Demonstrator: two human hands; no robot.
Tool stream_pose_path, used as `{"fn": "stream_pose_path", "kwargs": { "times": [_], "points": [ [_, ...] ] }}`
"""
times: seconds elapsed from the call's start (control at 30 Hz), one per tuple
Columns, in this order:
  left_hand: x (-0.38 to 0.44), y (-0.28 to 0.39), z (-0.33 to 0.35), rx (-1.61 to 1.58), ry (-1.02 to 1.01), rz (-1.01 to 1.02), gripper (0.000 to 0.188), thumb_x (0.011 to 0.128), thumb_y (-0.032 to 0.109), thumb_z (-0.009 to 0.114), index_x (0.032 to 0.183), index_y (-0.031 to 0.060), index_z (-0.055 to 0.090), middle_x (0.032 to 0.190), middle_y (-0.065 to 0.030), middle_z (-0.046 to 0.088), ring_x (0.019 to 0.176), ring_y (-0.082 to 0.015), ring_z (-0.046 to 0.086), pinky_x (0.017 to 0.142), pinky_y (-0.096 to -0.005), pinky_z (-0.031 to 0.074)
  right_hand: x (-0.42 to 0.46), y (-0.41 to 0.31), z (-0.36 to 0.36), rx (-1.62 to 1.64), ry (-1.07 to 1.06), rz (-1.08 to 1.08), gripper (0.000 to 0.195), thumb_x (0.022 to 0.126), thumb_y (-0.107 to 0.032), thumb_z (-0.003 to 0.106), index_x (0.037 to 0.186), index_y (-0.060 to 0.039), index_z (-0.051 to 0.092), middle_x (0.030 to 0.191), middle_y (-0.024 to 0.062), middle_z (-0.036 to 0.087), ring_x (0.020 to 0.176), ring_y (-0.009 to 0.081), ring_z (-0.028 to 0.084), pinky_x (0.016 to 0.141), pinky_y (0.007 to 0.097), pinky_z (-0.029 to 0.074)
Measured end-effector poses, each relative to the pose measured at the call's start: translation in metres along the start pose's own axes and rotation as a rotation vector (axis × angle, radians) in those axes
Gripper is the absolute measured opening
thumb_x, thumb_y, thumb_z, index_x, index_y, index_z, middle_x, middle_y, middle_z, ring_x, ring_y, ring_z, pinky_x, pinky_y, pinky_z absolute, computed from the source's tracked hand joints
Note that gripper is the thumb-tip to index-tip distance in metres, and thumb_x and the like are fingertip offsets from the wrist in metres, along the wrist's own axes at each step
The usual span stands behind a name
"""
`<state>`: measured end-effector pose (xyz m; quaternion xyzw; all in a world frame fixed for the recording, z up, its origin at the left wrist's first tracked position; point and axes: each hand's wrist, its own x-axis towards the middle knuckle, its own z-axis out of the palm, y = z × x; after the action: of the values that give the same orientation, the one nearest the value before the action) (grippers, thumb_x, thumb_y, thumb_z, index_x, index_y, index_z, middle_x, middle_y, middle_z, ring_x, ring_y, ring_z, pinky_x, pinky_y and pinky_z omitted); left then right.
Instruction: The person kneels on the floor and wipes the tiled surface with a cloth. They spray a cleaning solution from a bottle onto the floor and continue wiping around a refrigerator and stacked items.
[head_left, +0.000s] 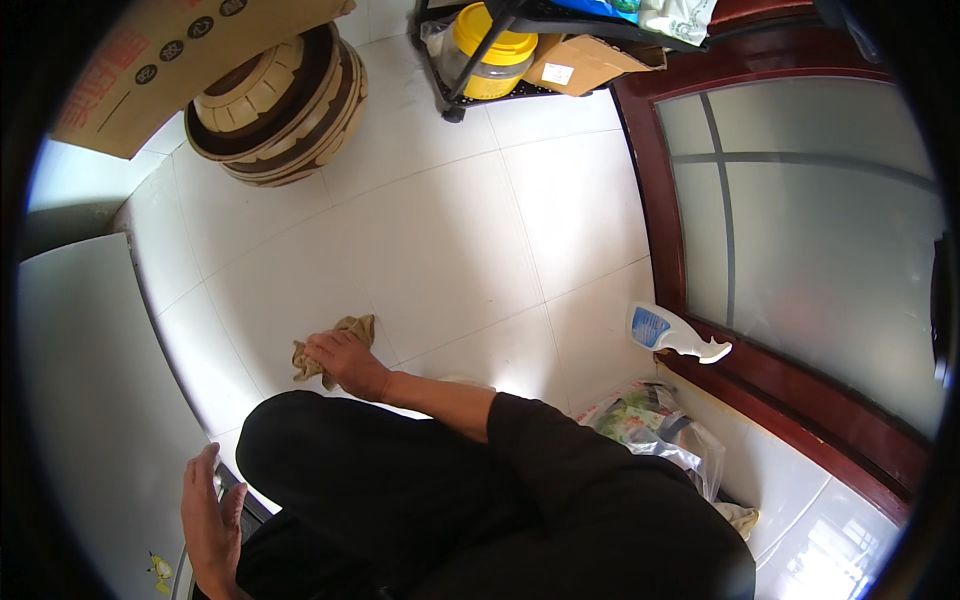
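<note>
A crumpled brown cloth (358, 328) lies on the white floor tiles (442, 247), pressed under my right hand (349, 364). The fingers of that hand are bent over the cloth, and part of it is hidden beneath the palm. My left hand (210, 517) is raised at the lower left, thumb apart from the fingers, with nothing in it. It is nearest to a pale grey appliance panel (97, 360), perhaps a refrigerator door; whether they touch, I cannot tell. My bent knee in black trousers (300, 435) comes between the two hands.
A white spray bottle (660, 330) is by the dark red frame of a frosted-glass door (810, 225). Plastic bags (652, 427) lie at the right. Farther off are a brown patterned jar (300, 120), a cardboard box (187, 60), and a black wheeled rack (454, 112) holding a yellow-lidded container (495, 45).
</note>
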<state>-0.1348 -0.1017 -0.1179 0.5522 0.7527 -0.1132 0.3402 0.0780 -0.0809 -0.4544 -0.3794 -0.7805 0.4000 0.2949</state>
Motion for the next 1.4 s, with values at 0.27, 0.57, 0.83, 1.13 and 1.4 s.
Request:
{"fn": "stream_pose_path", "kwargs": {
  "times": [0.27, 0.57, 0.83, 1.13, 1.4],
  "points": [
    [-0.011, -0.042, 0.014, -0.015, 0.042, -0.102, 0.062, 0.086, -0.012, 0.071, 0.143, 0.0064, 0.054, 0.133, -0.0132, 0.063, 0.116, -0.0280, 0.062, 0.101, -0.0369, 0.051, -0.090, 0.129, -0.235, 0.028, 0.554, 0.492, 0.018, 0.102, -0.013, 0.058, 0.118, -0.0061, 0.061, 0.103, 0.0124, 0.070, 0.088, 0.0236, 0.068, 0.079, 0.0377, 0.057],
    [-0.006, -0.036, 0.012, 0.016, 0.023, 0.032, 0.059, 0.088, -0.005, 0.072, 0.143, 0.0079, 0.054, 0.134, -0.0139, 0.064, 0.118, -0.0298, 0.063, 0.101, -0.0404, 0.052, -0.156, 0.244, -0.395, -0.896, 0.784, 1.376, 0.057, 0.102, -0.046, 0.054, 0.148, -0.0119, 0.052, 0.151, 0.0143, 0.051, 0.135, 0.0375, 0.048, 0.110, 0.0533, 0.039],
    [-0.005, -0.031, 0.008, -0.041, -0.017, -0.054, 0.054, 0.089, -0.005, 0.071, 0.140, 0.0045, 0.054, 0.135, -0.0177, 0.062, 0.129, -0.0359, 0.059, 0.110, -0.0418, 0.047, -0.062, 0.259, -0.288, -1.364, 0.694, 0.898, 0.047, 0.087, -0.032, 0.065, 0.125, -0.0068, 0.056, 0.132, 0.0158, 0.052, 0.126, 0.0384, 0.044, 0.110, 0.0597, 0.028],
    [-0.002, -0.010, -0.006, 0.056, 0.033, -0.062, 0.054, 0.091, -0.001, 0.072, 0.141, 0.0077, 0.055, 0.139, -0.0160, 0.062, 0.131, -0.0353, 0.059, 0.111, -0.0431, 0.048, -0.008, 0.028, 0.024, -0.679, 0.166, -0.011, 0.034, 0.088, -0.012, 0.060, 0.121, -0.0065, 0.062, 0.129, 0.0133, 0.060, 0.122, 0.0348, 0.056, 0.096, 0.0521, 0.044],
    [-0.023, -0.019, -0.002, 0.024, 0.036, -0.061, 0.053, 0.090, -0.002, 0.072, 0.139, 0.0076, 0.057, 0.138, -0.0156, 0.063, 0.130, -0.0348, 0.060, 0.111, -0.0444, 0.049, -0.022, 0.037, -0.151, -0.006, 0.288, 0.257, 0.024, 0.085, -0.006, 0.068, 0.109, -0.0080, 0.063, 0.109, 0.0114, 0.065, 0.103, 0.0320, 0.061, 0.091, 0.0439, 0.048]
  ]
}}
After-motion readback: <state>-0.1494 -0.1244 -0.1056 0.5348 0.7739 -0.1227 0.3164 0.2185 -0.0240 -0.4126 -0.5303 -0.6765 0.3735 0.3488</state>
